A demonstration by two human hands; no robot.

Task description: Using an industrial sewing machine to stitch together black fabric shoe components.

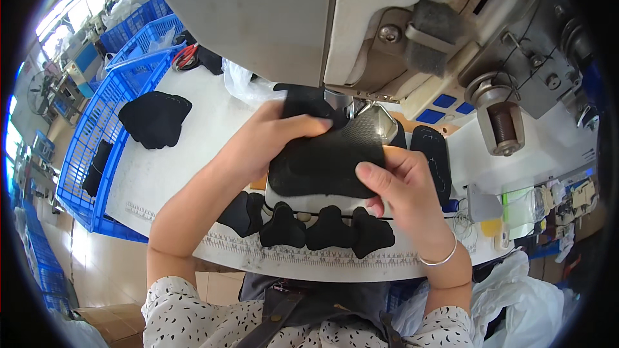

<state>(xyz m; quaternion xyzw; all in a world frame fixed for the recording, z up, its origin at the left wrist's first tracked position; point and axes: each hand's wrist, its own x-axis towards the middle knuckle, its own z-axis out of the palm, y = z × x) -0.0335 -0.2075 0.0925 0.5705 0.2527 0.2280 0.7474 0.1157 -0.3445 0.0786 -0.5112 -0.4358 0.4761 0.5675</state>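
Black fabric piece (322, 167), head view: held in both hands over white table (174, 161), right by sewing machine (245, 13) needle area; can't tell if under foot. Left hand (274, 130) clamped on left side, thumb on top. Right hand (401, 183) pinching right edge, thumb on top. Four small black pieces (332, 229) in row nearer body.

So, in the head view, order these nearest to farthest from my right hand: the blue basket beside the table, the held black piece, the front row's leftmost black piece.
From your right hand:
1. Held black piece: touching, pinched at its right edge.
2. Leftmost front-row black piece: leftward, nearer your body.
3. Blue basket: far left.
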